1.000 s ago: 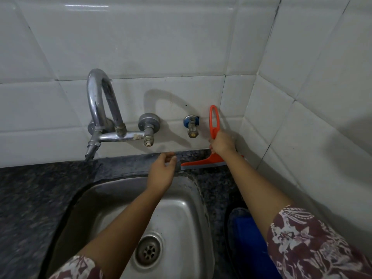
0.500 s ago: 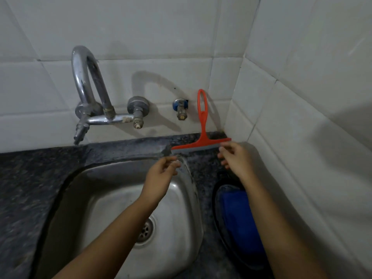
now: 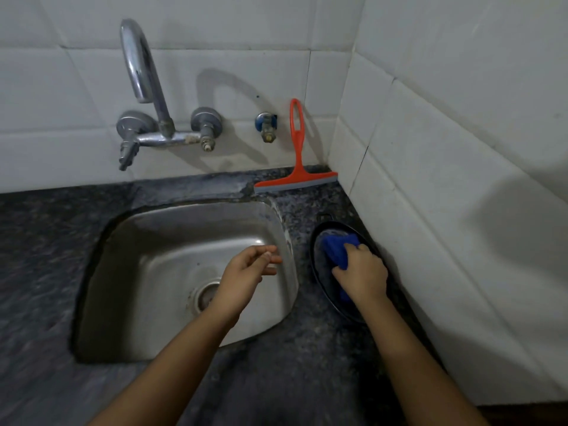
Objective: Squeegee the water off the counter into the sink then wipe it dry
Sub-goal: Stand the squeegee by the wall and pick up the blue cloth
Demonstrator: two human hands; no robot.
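With the squeegee [image 3: 296,176] leaning on the back wall, I judge drying begins: my right hand [image 3: 362,273] clutches the blue cloth [image 3: 335,245] in the dark dish [image 3: 321,282], my left hand [image 3: 246,272] hangs slack and empty over the sink [image 3: 184,210], and next I lift the cloth onto the counter [image 3: 307,364].

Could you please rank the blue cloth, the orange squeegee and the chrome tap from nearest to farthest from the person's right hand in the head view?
1. Blue cloth: gripped by the right hand, in the dark dish.
2. Orange squeegee: propped against the back wall, in the corner.
3. Chrome tap: on that wall, far left.
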